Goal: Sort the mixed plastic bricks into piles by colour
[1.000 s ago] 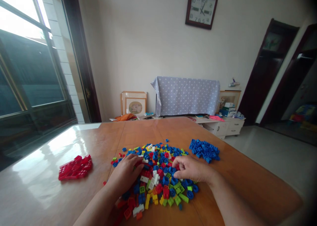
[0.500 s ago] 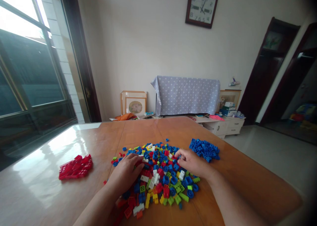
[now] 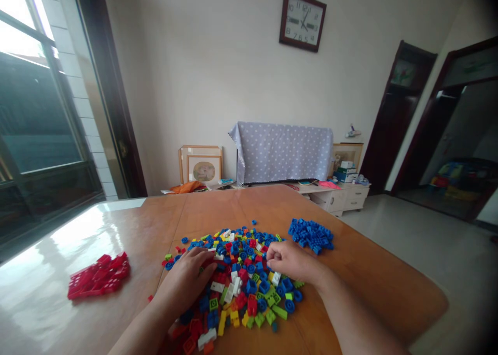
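Note:
A mixed pile of toy building bricks (image 3: 237, 282) in red, blue, white, yellow and green lies spread over the wooden table. On the pile's left side rests my left hand (image 3: 190, 274), its thumb apart from the fingers and its fingertips among red and white bricks. My right hand (image 3: 291, 261) is over the right side of the pile with its fingers curled together; whatever they pinch is hidden. Just beyond it sits a heap of blue bricks (image 3: 311, 235). Far to the left lies a separate heap of red bricks (image 3: 99, 277).
The brown table (image 3: 373, 277) reaches towards a white cabinet (image 3: 350, 199). A polka-dot cloth (image 3: 284, 153) drapes over something on that cabinet. Framed pictures (image 3: 202, 166) lean on the wall, below a clock (image 3: 302, 20). A window (image 3: 39, 106) is at the left.
The view has turned slightly right, so everything sits further left. My right hand's fingers are curled more tightly over the pile. My left hand stays on the bricks.

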